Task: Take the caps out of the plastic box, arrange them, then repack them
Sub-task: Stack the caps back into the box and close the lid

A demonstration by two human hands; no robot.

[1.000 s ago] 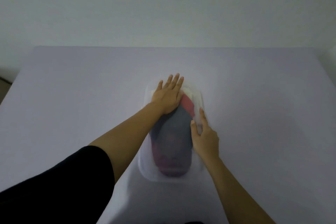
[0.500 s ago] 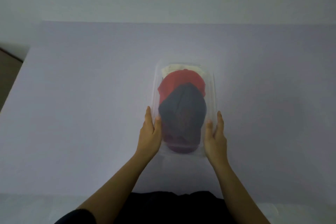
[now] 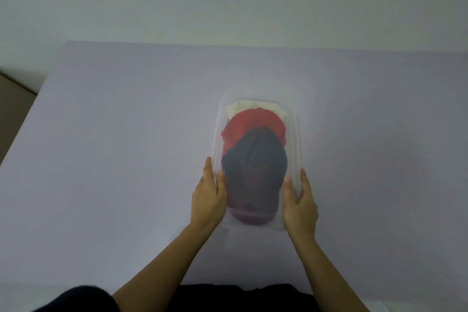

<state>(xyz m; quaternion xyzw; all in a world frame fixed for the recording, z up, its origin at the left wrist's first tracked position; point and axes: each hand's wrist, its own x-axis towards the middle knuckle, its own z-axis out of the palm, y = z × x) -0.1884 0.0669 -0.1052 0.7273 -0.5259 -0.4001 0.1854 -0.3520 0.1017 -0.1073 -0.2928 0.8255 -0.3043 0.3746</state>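
A clear plastic box (image 3: 295, 134) lies lengthwise on the lavender table (image 3: 114, 159). Inside it the caps overlap in a row: a cream cap (image 3: 253, 106) at the far end, a red cap (image 3: 253, 124), a dark grey-blue cap (image 3: 255, 159) on top, and a maroon cap (image 3: 249, 218) at the near end. My left hand (image 3: 207, 197) holds the box's left wall near the front, thumb over the rim and fingers outside. My right hand (image 3: 301, 206) holds the right wall the same way.
The table's far edge meets a pale wall (image 3: 228, 7). Past the table's left edge shows a strip of brown floor (image 3: 12, 99). My dark clothing (image 3: 228, 299) fills the bottom of the view.
One second ago my left hand pressed flat on the caps at the box's far end. It has drawn back, and both hands now hold the box's near side walls.
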